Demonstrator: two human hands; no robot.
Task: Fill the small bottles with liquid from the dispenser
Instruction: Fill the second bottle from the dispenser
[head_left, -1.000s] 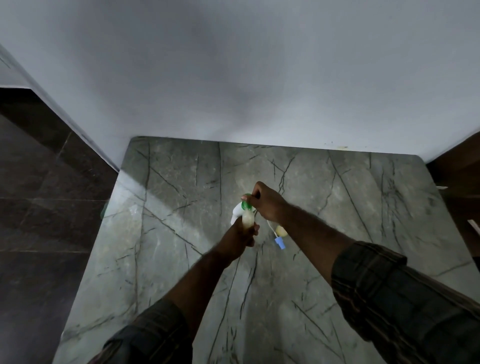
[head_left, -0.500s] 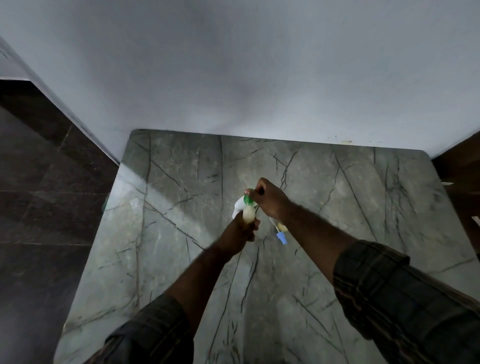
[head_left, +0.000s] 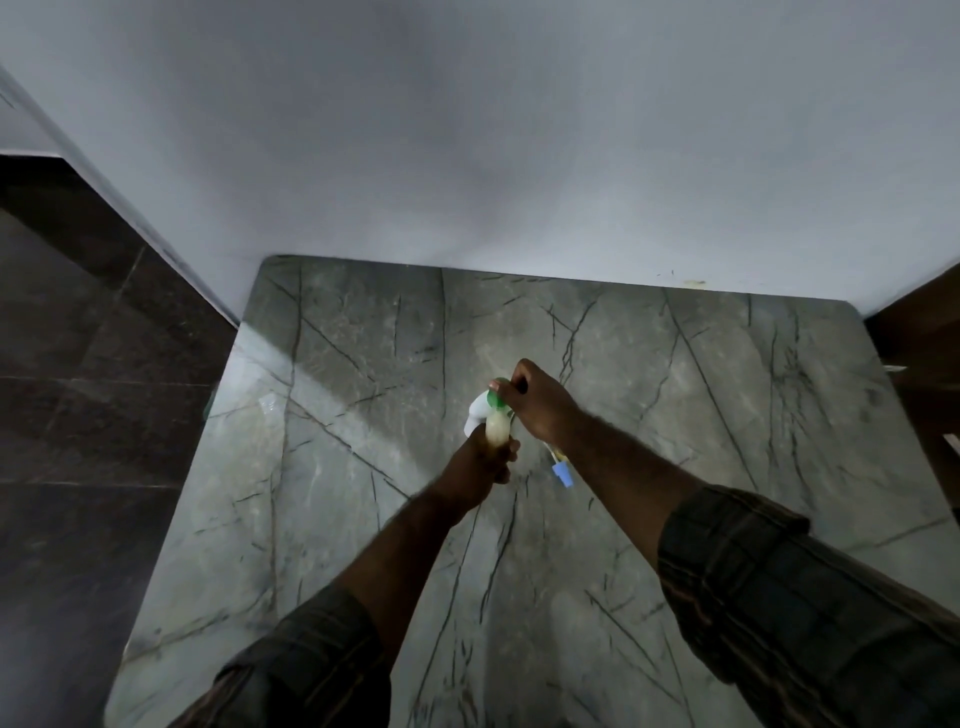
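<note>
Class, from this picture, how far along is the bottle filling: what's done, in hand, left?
Done: the small bottle gripped by the left hand already holds pale liquid. In hand: the right hand pinches its green top. Left: a blue-capped item lies on the marble table; whether it needs filling is unclear.

We seem to be in a plain room of a home, though we cannot be sure. A grey marble counter (head_left: 363, 364) with dark veins stands against a bare white wall (head_left: 467, 130). Dark stone floor tiles (head_left: 78, 389) lie to its left, and brown wood (head_left: 924, 322) shows at the right edge.
</note>
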